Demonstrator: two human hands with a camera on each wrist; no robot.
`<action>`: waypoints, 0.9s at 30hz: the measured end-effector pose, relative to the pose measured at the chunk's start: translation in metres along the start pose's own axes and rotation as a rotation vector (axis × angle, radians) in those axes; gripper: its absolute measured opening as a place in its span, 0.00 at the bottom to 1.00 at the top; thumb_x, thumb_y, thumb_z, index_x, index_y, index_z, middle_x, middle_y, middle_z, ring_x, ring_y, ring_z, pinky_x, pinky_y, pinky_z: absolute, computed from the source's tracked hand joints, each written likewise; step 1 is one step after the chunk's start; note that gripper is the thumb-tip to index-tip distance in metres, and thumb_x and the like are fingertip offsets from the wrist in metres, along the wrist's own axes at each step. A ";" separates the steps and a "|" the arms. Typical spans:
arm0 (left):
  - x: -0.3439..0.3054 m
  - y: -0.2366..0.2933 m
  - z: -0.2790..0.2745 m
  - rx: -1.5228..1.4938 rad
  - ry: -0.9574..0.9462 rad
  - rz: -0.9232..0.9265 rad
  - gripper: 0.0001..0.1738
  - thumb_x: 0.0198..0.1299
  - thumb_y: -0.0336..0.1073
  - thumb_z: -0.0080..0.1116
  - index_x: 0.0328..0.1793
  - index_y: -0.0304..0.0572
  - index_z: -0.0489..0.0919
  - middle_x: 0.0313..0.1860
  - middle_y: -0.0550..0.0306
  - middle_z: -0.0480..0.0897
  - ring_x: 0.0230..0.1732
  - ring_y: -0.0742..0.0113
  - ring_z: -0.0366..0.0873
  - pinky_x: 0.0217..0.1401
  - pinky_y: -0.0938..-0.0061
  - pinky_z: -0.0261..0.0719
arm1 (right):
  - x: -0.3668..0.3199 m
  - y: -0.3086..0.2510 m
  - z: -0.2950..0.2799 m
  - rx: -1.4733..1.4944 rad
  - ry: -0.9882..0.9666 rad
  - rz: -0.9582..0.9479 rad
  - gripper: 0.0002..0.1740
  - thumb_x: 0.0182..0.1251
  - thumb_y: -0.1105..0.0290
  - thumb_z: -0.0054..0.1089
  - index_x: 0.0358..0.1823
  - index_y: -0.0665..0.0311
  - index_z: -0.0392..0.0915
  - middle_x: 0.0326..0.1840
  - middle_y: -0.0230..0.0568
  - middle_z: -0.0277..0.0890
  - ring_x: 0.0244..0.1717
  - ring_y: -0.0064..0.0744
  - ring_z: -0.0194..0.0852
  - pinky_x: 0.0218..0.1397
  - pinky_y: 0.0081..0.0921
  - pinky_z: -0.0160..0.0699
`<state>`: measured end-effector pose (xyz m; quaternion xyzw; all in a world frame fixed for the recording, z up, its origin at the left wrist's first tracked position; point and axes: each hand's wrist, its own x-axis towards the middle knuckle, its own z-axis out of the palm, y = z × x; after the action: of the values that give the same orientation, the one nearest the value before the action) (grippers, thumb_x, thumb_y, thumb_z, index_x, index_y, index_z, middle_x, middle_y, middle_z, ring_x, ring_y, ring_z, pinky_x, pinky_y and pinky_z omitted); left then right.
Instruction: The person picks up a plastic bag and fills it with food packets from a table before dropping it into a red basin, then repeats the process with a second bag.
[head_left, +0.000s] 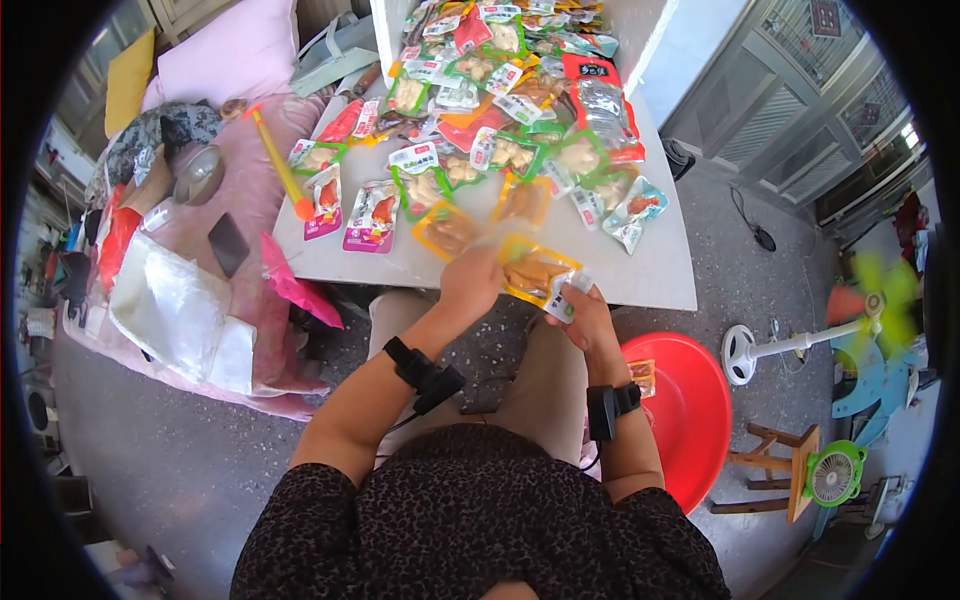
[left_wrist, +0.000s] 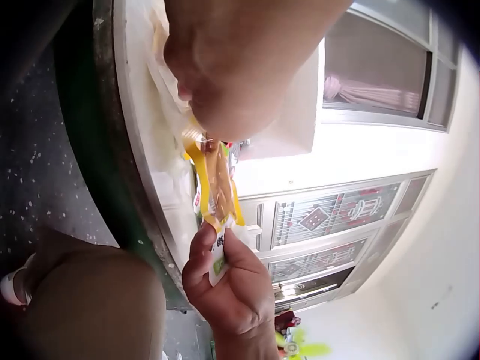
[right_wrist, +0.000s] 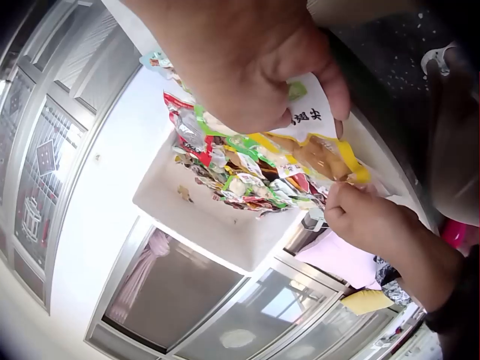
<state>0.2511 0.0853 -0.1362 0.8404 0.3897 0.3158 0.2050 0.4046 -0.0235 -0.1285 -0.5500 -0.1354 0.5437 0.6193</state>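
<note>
A yellow-edged packet (head_left: 537, 272) of brown food hangs over the table's front edge. My right hand (head_left: 585, 318) pinches its white labelled end between thumb and fingers, also plain in the right wrist view. At the packet's other end is my left hand (head_left: 472, 283), its curled fingers pinching a corner in the right wrist view (right_wrist: 367, 217). Beyond the left hand, two more yellow-edged packets (head_left: 447, 230) (head_left: 522, 200) lie on the table, blurred.
A heap of mixed packets (head_left: 500, 90) covers the back of the table (head_left: 350, 266). On the floor at right stand a red basin (head_left: 700, 420), a white-based fan (head_left: 740, 355) and a wooden stool (head_left: 800, 470). A pink-covered bed (head_left: 250, 200) is at left.
</note>
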 end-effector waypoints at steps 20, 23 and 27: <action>0.000 0.021 -0.007 0.066 0.023 0.048 0.04 0.44 0.32 0.47 0.26 0.40 0.67 0.23 0.49 0.71 0.26 0.49 0.71 0.25 0.59 0.68 | 0.051 0.019 0.062 -0.076 -0.302 0.017 0.13 0.56 0.70 0.43 0.42 0.65 0.64 0.34 0.39 0.70 0.29 0.28 0.71 0.23 0.21 0.74; -0.001 0.016 -0.010 0.035 0.024 0.039 0.04 0.45 0.32 0.47 0.26 0.40 0.67 0.24 0.48 0.71 0.26 0.48 0.70 0.26 0.59 0.67 | 0.043 0.009 0.064 -0.378 -0.217 0.020 0.09 0.56 0.71 0.43 0.36 0.67 0.67 0.27 0.36 0.70 0.23 0.23 0.69 0.19 0.16 0.68; -0.007 0.015 -0.008 0.027 0.031 0.069 0.04 0.46 0.32 0.46 0.27 0.40 0.68 0.24 0.48 0.71 0.27 0.48 0.70 0.27 0.59 0.67 | 0.038 0.006 0.051 -0.605 -0.221 -0.028 0.07 0.56 0.73 0.42 0.30 0.66 0.69 0.18 0.32 0.67 0.16 0.17 0.63 0.12 0.11 0.55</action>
<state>0.2495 0.0714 -0.1245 0.8510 0.3680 0.3304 0.1765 0.3762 0.0338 -0.1318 -0.6448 -0.3652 0.5266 0.4167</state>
